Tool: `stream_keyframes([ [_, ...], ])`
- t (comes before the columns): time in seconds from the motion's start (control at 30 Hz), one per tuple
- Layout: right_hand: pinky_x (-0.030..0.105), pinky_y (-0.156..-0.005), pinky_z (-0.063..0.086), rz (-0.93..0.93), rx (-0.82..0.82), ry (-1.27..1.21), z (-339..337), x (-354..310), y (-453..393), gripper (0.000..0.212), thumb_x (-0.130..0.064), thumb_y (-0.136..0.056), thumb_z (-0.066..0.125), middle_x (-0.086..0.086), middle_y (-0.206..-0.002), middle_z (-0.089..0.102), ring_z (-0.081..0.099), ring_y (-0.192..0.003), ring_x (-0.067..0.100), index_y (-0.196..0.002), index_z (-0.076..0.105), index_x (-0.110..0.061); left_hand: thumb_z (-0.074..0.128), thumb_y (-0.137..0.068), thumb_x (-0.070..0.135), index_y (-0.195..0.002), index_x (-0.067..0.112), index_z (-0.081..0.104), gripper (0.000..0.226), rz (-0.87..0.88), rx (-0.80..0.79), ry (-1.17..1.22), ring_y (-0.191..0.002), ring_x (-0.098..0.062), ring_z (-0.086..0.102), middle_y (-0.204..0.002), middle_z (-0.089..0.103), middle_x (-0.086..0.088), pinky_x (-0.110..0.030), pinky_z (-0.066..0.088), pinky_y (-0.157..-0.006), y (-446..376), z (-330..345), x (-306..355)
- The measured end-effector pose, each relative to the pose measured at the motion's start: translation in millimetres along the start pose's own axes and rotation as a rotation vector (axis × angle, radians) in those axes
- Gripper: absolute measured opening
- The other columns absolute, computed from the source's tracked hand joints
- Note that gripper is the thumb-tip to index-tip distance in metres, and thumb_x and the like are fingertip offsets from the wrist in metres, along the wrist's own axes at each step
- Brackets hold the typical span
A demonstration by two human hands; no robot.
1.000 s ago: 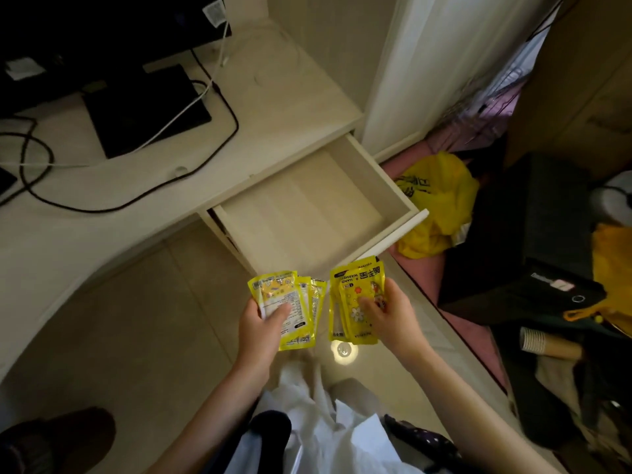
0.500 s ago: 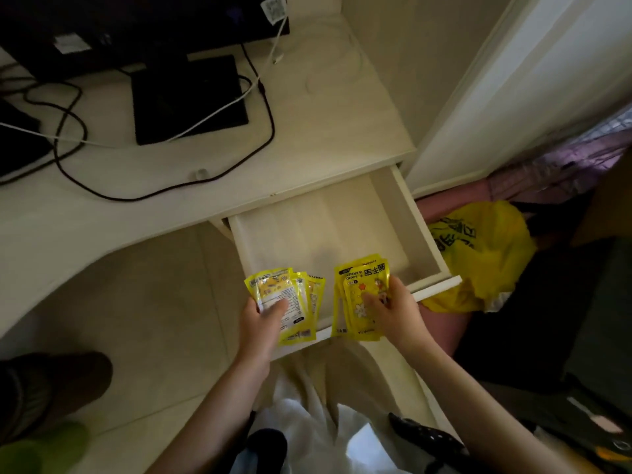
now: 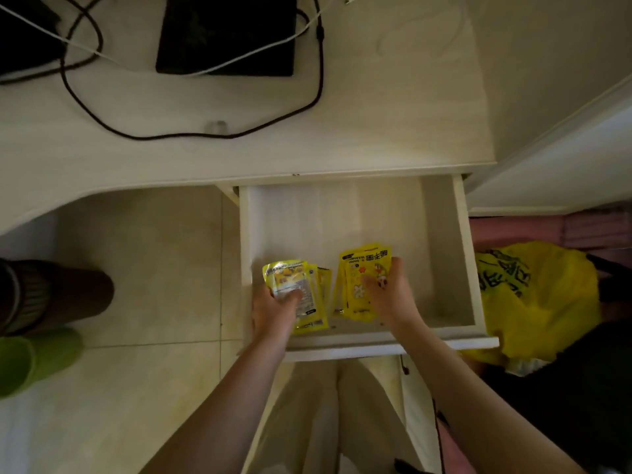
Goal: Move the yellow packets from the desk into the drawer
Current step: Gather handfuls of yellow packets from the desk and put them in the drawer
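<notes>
You're nearly done: left hand [image 3: 273,307] and right hand [image 3: 390,295] each grip a fan of packets [image 3: 364,268] low inside the open drawer [image 3: 441,234], with only the letting go left.

**Around the work area**

A black slab [image 3: 225,32] lies flat at the top, with a white cable [image 3: 260,51] running across it. A dark cable [image 3: 191,135] loops in front of the slab, passing a small clear clip [image 3: 216,126]. Pale floor tiles [image 3: 154,268] show at left, where a green slipper [image 3: 37,357] sits below a brown boot [image 3: 58,295]. At right, a crumpled yellow bag [image 3: 540,302] with dark print lies beside pink fabric [image 3: 530,227]
</notes>
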State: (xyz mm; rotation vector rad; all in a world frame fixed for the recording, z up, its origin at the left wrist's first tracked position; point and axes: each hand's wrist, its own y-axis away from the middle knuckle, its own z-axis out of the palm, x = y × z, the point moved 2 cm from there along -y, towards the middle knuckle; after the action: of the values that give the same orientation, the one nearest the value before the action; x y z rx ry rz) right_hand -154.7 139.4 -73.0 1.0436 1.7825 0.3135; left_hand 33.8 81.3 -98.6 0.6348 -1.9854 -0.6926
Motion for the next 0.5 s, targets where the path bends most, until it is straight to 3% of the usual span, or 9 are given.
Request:
stream_keyframes([
  [0.13,0.045,-0.072,0.056,-0.011,-0.071,0.017,27.0,8.8,-22.8,0.029,-0.016,-0.093,0.056,-0.007,-0.082,0.055,0.062,-0.084,0.026,-0.116,0.039,-0.012,0.071,-0.081,0.019,-0.105,0.011,0.056,0.029,-0.013,0.026,-0.092,-0.080,-0.021,0.060,-0.095,0.062,-0.004,-0.023,0.040,-0.059,-22.5,10.8,-4.4],
  [0.27,0.025,-0.054,0.042,-0.009,-0.154,0.119,41.7,21.3,-41.2,0.029,-0.023,-0.094,0.057,-0.003,-0.088,0.056,0.056,-0.073,0.015,-0.113,0.040,-0.009,0.069,-0.084,0.015,-0.110,0.009,0.051,0.032,-0.087,-0.015,-0.100,-0.074,-0.014,0.057,-0.099,0.061,-0.006,-0.022,0.039,-0.052,-39.8,20.2,-16.8],
  [0.43,0.022,-0.059,0.040,0.066,-0.169,0.194,41.7,44.7,-58.9,0.035,-0.020,-0.090,0.061,0.005,-0.104,0.062,0.058,-0.087,0.021,-0.120,0.047,-0.008,0.066,-0.086,0.016,-0.108,0.010,0.052,0.026,-0.134,-0.086,-0.165,-0.076,-0.015,0.055,-0.096,0.059,-0.003,-0.022,0.036,-0.052,-53.4,26.0,-25.7],
  [0.5,0.025,-0.069,0.044,0.092,-0.153,0.223,38.4,52.4,-63.7,0.034,-0.021,-0.091,0.060,0.009,-0.110,0.064,0.061,-0.096,0.026,-0.120,0.048,-0.009,0.063,-0.086,0.013,-0.104,0.008,0.059,0.019,-0.107,-0.138,-0.247,-0.076,-0.017,0.056,-0.094,0.063,-0.006,-0.024,0.037,-0.055,-59.4,26.0,-27.3],
])
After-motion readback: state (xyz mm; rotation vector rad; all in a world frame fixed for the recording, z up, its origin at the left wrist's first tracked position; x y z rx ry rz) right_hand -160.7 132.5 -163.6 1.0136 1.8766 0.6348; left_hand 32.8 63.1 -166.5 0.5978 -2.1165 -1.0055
